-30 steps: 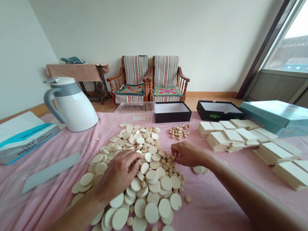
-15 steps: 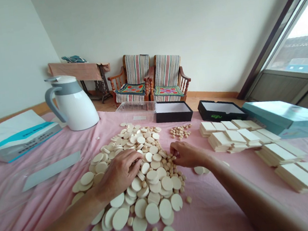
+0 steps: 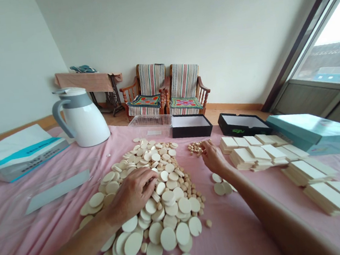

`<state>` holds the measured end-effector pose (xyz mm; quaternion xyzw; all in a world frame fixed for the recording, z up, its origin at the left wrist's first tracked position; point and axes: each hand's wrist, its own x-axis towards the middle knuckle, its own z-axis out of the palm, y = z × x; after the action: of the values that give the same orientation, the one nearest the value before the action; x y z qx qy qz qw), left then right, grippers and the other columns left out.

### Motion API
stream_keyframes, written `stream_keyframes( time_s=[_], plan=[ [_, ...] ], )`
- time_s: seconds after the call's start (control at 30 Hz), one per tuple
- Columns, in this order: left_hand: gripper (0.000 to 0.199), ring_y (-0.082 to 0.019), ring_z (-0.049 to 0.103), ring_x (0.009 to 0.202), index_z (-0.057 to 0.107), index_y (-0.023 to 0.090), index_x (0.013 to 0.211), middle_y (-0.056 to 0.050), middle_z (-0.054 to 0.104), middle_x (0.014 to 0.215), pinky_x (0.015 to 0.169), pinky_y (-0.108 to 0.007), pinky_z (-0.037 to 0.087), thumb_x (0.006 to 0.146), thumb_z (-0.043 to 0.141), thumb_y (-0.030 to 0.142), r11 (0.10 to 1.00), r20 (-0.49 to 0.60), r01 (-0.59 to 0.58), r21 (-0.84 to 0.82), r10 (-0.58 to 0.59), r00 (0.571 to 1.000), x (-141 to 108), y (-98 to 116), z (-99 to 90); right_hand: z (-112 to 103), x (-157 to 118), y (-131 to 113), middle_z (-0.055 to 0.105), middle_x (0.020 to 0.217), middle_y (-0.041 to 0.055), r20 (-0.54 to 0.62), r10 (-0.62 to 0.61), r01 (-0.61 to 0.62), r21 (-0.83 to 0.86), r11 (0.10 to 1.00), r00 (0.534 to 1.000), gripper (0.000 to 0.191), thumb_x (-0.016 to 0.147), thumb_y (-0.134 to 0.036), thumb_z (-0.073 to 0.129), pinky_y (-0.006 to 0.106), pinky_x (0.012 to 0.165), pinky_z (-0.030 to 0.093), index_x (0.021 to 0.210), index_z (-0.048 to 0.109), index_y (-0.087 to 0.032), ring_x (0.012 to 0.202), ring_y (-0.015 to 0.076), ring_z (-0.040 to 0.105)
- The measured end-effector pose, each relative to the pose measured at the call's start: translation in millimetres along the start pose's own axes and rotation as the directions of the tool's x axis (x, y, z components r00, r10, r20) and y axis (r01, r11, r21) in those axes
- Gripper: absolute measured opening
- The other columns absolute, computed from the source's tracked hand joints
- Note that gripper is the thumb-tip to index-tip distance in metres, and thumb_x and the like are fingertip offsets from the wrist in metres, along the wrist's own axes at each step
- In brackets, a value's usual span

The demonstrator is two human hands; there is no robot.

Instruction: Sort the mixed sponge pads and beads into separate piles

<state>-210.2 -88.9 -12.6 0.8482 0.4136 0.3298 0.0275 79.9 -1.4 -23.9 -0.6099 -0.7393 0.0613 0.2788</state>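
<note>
Left hand (image 3: 136, 190): palm-down, fingers curled, on the heap of flat, round, pale wooden discs (image 3: 168, 239); cannot tell whether grasping any.
Right hand (image 3: 214, 158): fingers bunched at the right edge of a small pile of tan, blocky wooden pieces (image 3: 193, 148); cannot tell whether holding one.
Similar pieces (image 3: 192, 188): along the heap's right side.
In the way: left hand across part of the heap; right hand over part of the pile; right forearm (image 3: 268, 206) partly covering a few separate discs (image 3: 219, 188).
Far edge: clear plastic tray (image 3: 151, 123) beside an open black box with white lining (image 3: 191, 131).
Right side: stacked pale rectangular wooden tiles (image 3: 259, 153) near a light-blue box (image 3: 317, 127).
Left side: white-and-grey jug (image 3: 86, 120), white-and-blue packet (image 3: 25, 154).
Underneath: rumpled pink cloth (image 3: 227, 227).
</note>
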Motion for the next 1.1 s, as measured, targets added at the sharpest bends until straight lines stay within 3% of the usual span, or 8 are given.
stream_keyframes(
  time_s=[0.1,0.2,0.33,0.43,0.67,0.9,1.0,1.1],
  plan=[
    [0.014,-0.015,0.061,0.085,0.06,0.02,0.091,-0.001,0.065,0.087,0.078,-0.027,0.045,0.09,0.049,0.013,1.0,0.004,0.001,-0.001,-0.001,1.0,0,0,0.5,-5,1,0,0.062,0.093,0.0065,-0.011,0.009,-0.008,0.037,0.999,1.0,0.026,0.073,-0.002,0.045,0.025,0.068,0.039,0.091,0.057,-0.017,0.076,0.0156,0.056],
    [0.013,-0.015,0.06,0.085,0.06,0.02,0.091,-0.002,0.065,0.088,0.079,-0.028,0.045,0.09,0.049,0.014,1.0,-0.002,-0.004,-0.001,0.004,1.0,0,0,0.8,-8,-4,-10,0.063,0.079,0.0031,0.15,-0.088,0.073,0.105,0.992,0.985,0.022,0.071,-0.002,0.048,0.024,0.065,0.04,0.084,0.06,-0.016,0.07,0.0139,0.056],
    [0.014,-0.016,0.06,0.086,0.061,0.02,0.091,-0.002,0.065,0.088,0.079,-0.029,0.045,0.091,0.048,0.014,1.0,0.002,-0.003,-0.001,0.003,1.0,0,0,-0.1,-9,-15,-27,0.066,0.081,0.0039,0.426,-0.274,0.176,0.255,0.951,0.862,0.021,0.07,-0.004,0.054,0.021,0.064,0.042,0.086,0.063,-0.015,0.071,0.0123,0.058],
    [0.014,-0.017,0.06,0.085,0.061,0.02,0.091,-0.003,0.066,0.087,0.078,-0.029,0.046,0.09,0.048,0.014,1.0,0.006,0.0,0.006,0.0,1.0,0,1,-0.7,-11,-21,-37,0.066,0.081,0.0035,0.478,-0.323,0.235,0.236,0.943,0.817,0.024,0.068,-0.004,0.055,0.021,0.062,0.041,0.087,0.064,-0.015,0.07,0.0122,0.057],
    [0.015,-0.016,0.061,0.085,0.062,0.02,0.09,-0.003,0.066,0.087,0.078,-0.028,0.046,0.089,0.049,0.013,1.0,-0.013,-0.013,0.01,0.013,1.0,1,1,-0.4,-5,-17,-28,0.063,0.073,0.0017,0.421,-0.237,0.217,0.096,0.971,0.875,0.018,0.069,-0.006,0.051,0.021,0.057,0.034,0.08,0.061,-0.016,0.063,0.0116,0.052],
    [0.014,-0.016,0.061,0.084,0.061,0.02,0.091,-0.002,0.066,0.087,0.078,-0.029,0.045,0.089,0.048,0.013,1.0,-0.001,-0.006,0.009,0.006,1.0,1,1,0.0,-3,-5,-10,0.063,0.076,0.003,0.018,-0.008,0.008,0.018,1.0,1.0,0.02,0.075,-0.008,0.047,0.024,0.06,0.035,0.09,0.057,-0.017,0.067,0.0146,0.054],
    [0.015,-0.016,0.061,0.084,0.061,0.02,0.09,-0.002,0.066,0.087,0.078,-0.029,0.045,0.089,0.048,0.012,1.0,0.003,-0.006,0.008,0.006,1.0,1,1,-0.6,-9,-7,-17,0.062,0.073,0.0022,0.134,-0.097,0.086,0.089,0.992,0.986,0.015,0.073,-0.008,0.05,0.023,0.061,0.037,0.08,0.059,-0.017,0.066,0.0137,0.055],
    [0.016,-0.016,0.061,0.084,0.062,0.02,0.089,-0.003,0.066,0.086,0.077,-0.028,0.046,0.088,0.049,0.013,1.0,-0.005,-0.016,0.012,0.016,1.0,2,2,-1.1,-14,-14,-29,0.064,0.073,0.0023,0.395,-0.214,0.131,0.227,0.965,0.894,0.013,0.071,-0.009,0.054,0.022,0.061,0.04,0.08,0.062,-0.016,0.066,0.0126,0.057]
  ],
)
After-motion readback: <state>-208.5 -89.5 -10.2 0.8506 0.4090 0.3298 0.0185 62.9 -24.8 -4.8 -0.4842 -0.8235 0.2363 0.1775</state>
